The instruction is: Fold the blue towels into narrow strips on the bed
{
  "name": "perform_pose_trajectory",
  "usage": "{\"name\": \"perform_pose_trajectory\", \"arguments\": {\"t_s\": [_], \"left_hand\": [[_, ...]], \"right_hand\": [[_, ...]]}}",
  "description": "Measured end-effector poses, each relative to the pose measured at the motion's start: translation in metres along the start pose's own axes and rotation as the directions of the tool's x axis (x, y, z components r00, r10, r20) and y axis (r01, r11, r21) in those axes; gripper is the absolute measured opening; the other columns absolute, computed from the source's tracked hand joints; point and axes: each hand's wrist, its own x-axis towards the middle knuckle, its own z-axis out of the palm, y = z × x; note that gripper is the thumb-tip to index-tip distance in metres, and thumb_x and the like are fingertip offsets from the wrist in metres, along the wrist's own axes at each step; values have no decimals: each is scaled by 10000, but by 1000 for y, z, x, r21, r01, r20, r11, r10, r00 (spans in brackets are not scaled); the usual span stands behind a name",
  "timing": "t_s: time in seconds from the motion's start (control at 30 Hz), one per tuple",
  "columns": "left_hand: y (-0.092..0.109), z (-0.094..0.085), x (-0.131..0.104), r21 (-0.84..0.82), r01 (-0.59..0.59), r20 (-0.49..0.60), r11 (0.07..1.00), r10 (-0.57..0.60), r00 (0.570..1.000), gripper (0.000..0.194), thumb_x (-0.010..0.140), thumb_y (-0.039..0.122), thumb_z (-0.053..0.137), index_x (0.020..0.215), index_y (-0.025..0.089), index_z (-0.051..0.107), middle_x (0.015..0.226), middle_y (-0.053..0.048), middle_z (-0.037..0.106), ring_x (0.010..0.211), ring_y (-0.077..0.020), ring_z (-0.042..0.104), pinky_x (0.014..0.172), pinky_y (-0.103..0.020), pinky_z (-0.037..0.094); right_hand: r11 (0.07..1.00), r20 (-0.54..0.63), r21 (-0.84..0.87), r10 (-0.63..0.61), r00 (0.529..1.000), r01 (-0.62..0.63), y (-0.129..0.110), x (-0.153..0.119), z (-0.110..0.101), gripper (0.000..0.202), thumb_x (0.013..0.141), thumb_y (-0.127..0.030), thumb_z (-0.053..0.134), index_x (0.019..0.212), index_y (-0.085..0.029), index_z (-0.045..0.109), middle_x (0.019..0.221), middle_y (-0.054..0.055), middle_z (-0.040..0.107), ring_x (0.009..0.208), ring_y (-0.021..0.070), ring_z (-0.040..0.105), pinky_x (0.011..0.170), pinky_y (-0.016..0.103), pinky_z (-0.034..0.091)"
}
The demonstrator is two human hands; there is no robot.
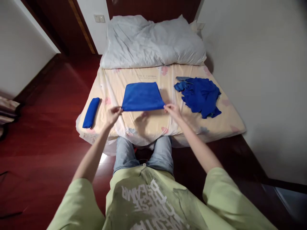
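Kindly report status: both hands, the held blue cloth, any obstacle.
Left hand, right hand: each pinching a near corner. Blue cloth: folded, near edge straight. Narrow bundle left, crumpled pile right; neither in the way.

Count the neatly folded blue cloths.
2: a flat cloth held between the left hand and right hand, and a narrow bundle on the bed at far left. The crumpled heap may hide others.

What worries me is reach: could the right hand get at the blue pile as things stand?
Probably yes: only sheet shows between the right hand and the pile, though the hand must likely release the cloth it holds first.
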Motion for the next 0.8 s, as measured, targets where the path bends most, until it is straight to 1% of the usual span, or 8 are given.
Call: {"name": "perform_pose_trajectory", "arguments": {"t_s": [0.03,0.07,0.1,0.17,0.23,0.37,0.63,0.8], "left_hand": [[-23,7,-20,-33,236,-4,971,-236,972,501,695,475,899,993,115,720,720,-15,708,668,-148,678,654,-306,607],[-43,13,-38,-59,452,-22,890,-454,891,520,654,429,920,1010,118,704,711,0,694,664,-143,678,670,-300,612],[-59,18,-55,-58,526,-24,848,-528,849,511,662,398,912,1016,105,690,700,-6,686,653,-151,682,671,-313,616],[-83,25,-78,-57,597,-36,800,-599,800,452,678,385,894,957,103,675,663,-15,670,631,-165,683,674,-333,620],[-97,27,-90,-59,616,-51,785,-619,784,419,708,429,868,909,121,668,652,-17,667,631,-166,687,698,-333,622],[-110,25,-91,-64,622,-65,780,-626,777,470,694,545,854,851,145,664,654,-12,665,643,-158,680,721,-315,614],[-116,20,-100,-48,545,-17,837,-547,837,679,592,761,805,857,168,610,763,-8,653,732,-158,673,779,-324,612],[-112,11,-100,81,509,18,857,-512,859,643,630,764,749,857,175,627,780,-37,672,751,-190,665,716,-314,577]], "right_hand": [[987,-14,14,158,987,-158,24,-18,9,378,729,-492,860,699,-179,651,601,-28,640,565,91,595,565,195,504],[949,-34,35,315,948,-314,45,-35,18,359,705,-450,874,674,-179,641,559,-40,613,532,84,568,531,184,478],[924,-41,36,383,923,-381,64,-50,25,344,695,-421,876,664,-177,635,512,-45,581,485,87,538,482,187,448],[894,-60,53,448,892,-445,92,-73,36,315,681,-382,880,711,-176,644,518,-39,602,462,99,549,456,196,446],[883,-82,79,468,880,-462,109,-84,41,302,695,-369,871,783,-177,655,581,-26,653,493,108,595,475,195,477],[868,-96,125,493,865,-480,122,-84,39,287,716,-339,866,846,-173,672,672,-3,705,564,111,656,517,183,511],[851,-75,159,515,854,-500,124,-89,33,160,750,-287,766,790,-185,649,601,-22,663,538,116,660,543,190,541],[856,-50,116,512,857,-504,123,-95,30,151,736,-304,732,761,-189,637,475,-48,580,434,113,578,454,182,470]]}}
